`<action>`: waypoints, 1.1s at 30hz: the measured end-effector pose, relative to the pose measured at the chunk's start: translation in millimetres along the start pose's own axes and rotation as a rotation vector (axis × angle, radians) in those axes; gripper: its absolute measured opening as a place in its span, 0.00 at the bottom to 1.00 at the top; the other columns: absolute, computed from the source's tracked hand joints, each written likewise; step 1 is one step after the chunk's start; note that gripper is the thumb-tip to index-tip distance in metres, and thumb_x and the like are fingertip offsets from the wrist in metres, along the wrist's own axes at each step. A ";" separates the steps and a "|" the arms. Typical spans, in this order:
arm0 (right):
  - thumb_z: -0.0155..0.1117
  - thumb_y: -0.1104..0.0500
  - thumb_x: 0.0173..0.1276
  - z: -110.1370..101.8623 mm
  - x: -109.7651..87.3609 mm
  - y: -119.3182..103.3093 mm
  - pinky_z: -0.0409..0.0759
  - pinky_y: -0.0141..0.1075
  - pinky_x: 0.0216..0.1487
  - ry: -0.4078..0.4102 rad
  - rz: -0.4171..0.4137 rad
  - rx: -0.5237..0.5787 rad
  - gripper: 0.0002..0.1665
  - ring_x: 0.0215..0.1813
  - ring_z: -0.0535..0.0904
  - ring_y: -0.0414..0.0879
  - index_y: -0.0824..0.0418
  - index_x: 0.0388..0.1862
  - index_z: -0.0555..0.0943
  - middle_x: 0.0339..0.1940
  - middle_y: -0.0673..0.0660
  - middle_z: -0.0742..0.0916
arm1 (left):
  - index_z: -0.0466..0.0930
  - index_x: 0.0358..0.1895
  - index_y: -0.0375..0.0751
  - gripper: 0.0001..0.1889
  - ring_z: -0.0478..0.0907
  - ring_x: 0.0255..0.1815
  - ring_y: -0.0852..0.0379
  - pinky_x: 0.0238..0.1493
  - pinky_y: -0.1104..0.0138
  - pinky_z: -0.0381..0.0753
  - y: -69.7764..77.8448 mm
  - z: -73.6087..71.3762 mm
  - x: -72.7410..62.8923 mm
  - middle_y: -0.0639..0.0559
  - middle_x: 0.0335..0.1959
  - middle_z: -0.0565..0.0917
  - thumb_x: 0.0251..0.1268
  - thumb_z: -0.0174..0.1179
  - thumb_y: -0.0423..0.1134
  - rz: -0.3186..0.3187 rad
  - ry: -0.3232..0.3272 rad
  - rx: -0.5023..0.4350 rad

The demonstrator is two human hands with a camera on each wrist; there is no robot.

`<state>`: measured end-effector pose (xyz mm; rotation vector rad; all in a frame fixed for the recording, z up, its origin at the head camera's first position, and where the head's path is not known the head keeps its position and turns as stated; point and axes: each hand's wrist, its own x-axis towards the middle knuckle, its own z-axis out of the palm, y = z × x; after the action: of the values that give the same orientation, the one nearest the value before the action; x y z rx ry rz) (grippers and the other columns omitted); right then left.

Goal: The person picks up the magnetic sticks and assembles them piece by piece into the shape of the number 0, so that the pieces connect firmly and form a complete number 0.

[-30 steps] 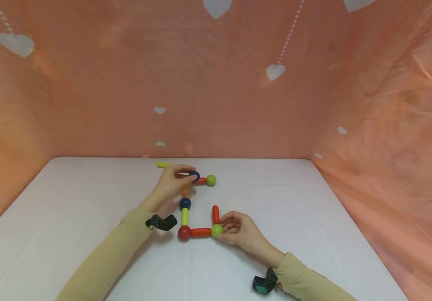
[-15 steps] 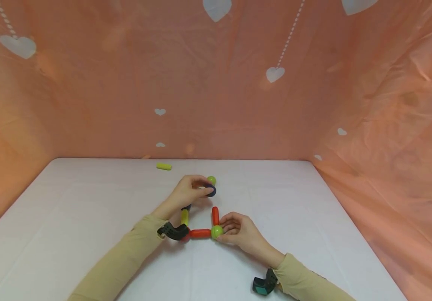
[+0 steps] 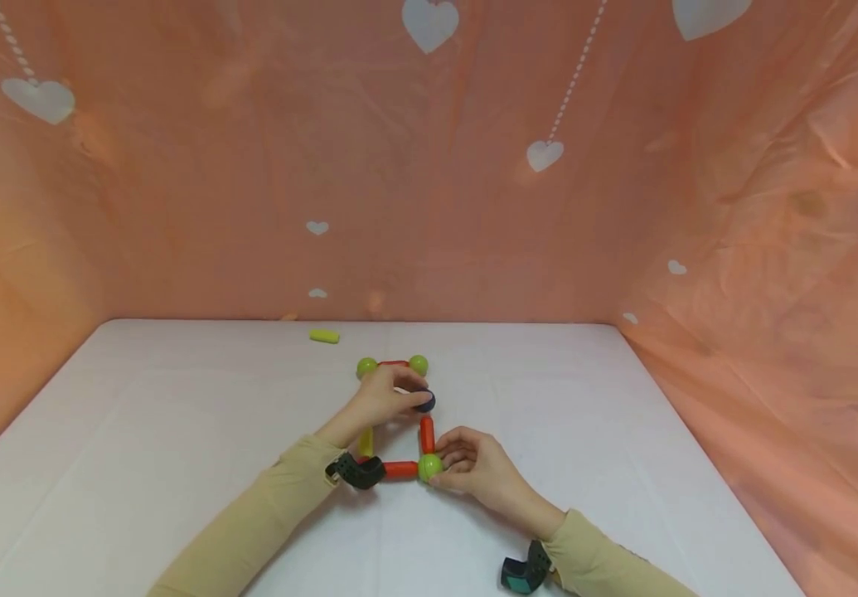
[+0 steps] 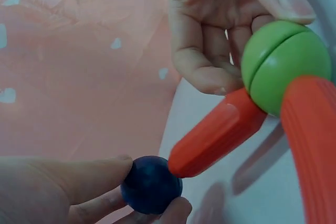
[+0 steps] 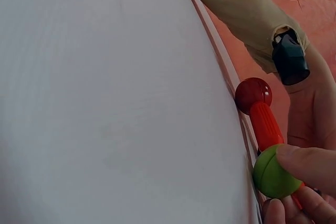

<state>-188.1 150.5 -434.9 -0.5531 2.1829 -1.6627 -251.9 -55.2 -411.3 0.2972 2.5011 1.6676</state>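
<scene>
My left hand (image 3: 382, 400) pinches a dark blue ball (image 4: 152, 184) between thumb and fingers. That ball sits right at the free end of a red stick (image 4: 218, 135). The stick's other end joins a green ball (image 3: 430, 468), which my right hand (image 3: 482, 464) holds between thumb and fingers. From the green ball a second red stick (image 3: 400, 470) runs left to a dark red ball (image 5: 253, 96). A yellow-green stick (image 3: 366, 440) rises from that corner, partly hidden behind my left wrist. Farther back, a red stick (image 3: 394, 363) links two green balls (image 3: 366, 367).
A loose yellow-green stick (image 3: 324, 336) lies near the back edge of the white table (image 3: 585, 398). Orange cloth (image 3: 473, 224) with pale hearts hangs behind and at the sides. Each wrist wears a black camera (image 3: 525, 569).
My left hand has brought the dark blue ball from the far row forward and right to the red stick's tip. My right hand has stayed on the green ball.
</scene>
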 end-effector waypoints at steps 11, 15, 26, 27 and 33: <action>0.74 0.69 0.53 -0.1 0.9 4.2 0.80 0.29 0.39 0.003 -0.003 -0.020 0.22 0.40 0.79 0.48 0.69 0.46 0.77 0.37 0.56 0.83 | 0.85 0.39 0.37 0.08 0.81 0.35 0.58 0.44 0.67 0.80 -0.8 -1.4 -0.8 0.51 0.34 0.84 0.60 0.67 0.37 -0.046 -0.062 0.008; 0.74 0.68 0.53 -0.4 0.4 3.3 0.80 0.29 0.38 0.004 -0.006 -0.025 0.22 0.39 0.79 0.48 0.69 0.46 0.77 0.37 0.56 0.83 | 0.83 0.43 0.32 0.09 0.83 0.33 0.54 0.36 0.64 0.84 -3.2 -3.5 1.3 0.45 0.37 0.82 0.64 0.62 0.34 -0.108 -0.121 -0.106; 0.75 0.69 0.53 -0.8 0.3 2.5 0.80 0.29 0.38 0.001 -0.012 -0.020 0.22 0.39 0.79 0.47 0.69 0.46 0.77 0.37 0.56 0.83 | 0.75 0.53 0.23 0.17 0.83 0.42 0.49 0.43 0.59 0.83 -3.2 -11.0 -1.5 0.38 0.44 0.82 0.69 0.56 0.35 -0.121 -0.217 -0.193; 0.75 0.69 0.53 -0.6 0.4 2.6 0.80 0.29 0.38 0.001 -0.006 -0.018 0.22 0.39 0.79 0.47 0.68 0.46 0.77 0.37 0.56 0.83 | 0.74 0.54 0.24 0.18 0.82 0.43 0.48 0.46 0.60 0.82 -3.6 -12.4 -3.6 0.39 0.46 0.81 0.69 0.57 0.37 -0.144 -0.207 -0.220; 0.74 0.69 0.53 -0.2 -1.5 0.4 0.80 0.29 0.38 0.001 -0.017 -0.001 0.23 0.40 0.79 0.49 0.69 0.47 0.77 0.37 0.57 0.83 | 0.71 0.57 0.37 0.23 0.80 0.48 0.49 0.54 0.58 0.76 -5.7 -21.1 -16.4 0.43 0.51 0.78 0.64 0.62 0.46 -0.237 -0.139 -0.341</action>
<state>-187.0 151.6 -435.1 -0.5726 2.1860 -1.6713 -240.9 -80.1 -408.5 0.0742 2.0179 1.8581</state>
